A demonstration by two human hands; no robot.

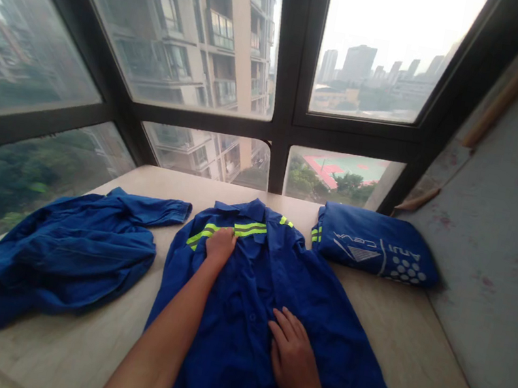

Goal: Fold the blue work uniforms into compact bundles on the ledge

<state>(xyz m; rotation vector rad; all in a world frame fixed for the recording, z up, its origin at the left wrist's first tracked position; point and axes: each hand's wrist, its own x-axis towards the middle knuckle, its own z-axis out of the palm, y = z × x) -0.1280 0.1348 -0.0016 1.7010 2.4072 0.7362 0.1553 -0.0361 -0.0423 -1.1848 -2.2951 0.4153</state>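
Blue shirt (269, 282): spread out on the pale window ledge (396, 323), front side up, collar (255, 208) toward the windows, lower part running out of view at the bottom edge; loosely creased down the middle.
Left hand (221, 244): closed, gripping cloth on the left part of the chest, just below the yellow-green stripe (252, 228), with the forearm laid along the shirt front from below.
Right hand (294, 357): open, resting palm down on the right part of the shirt front, lower than the left hand, with fingers slightly apart and pointing up and left.
Button (253, 317): small and round, on the shirt front, just left of the right hand's fingertips.
Crumpled blue garment (74, 256): heaped on the ledge at left, with one sleeve reaching toward the shirt; near, but apart from it.
Folded blue bundle (374, 243): at the far right of the ledge, close to the wall (515, 263), just beside the shirt's shoulder; marked with upside-down white lettering, a triangle and dots, plus yellow-green bands at the left edge.
Windows: dark-framed (292, 60), along the back and left, giving onto an apartment building (217, 28), trees and a hazy skyline.
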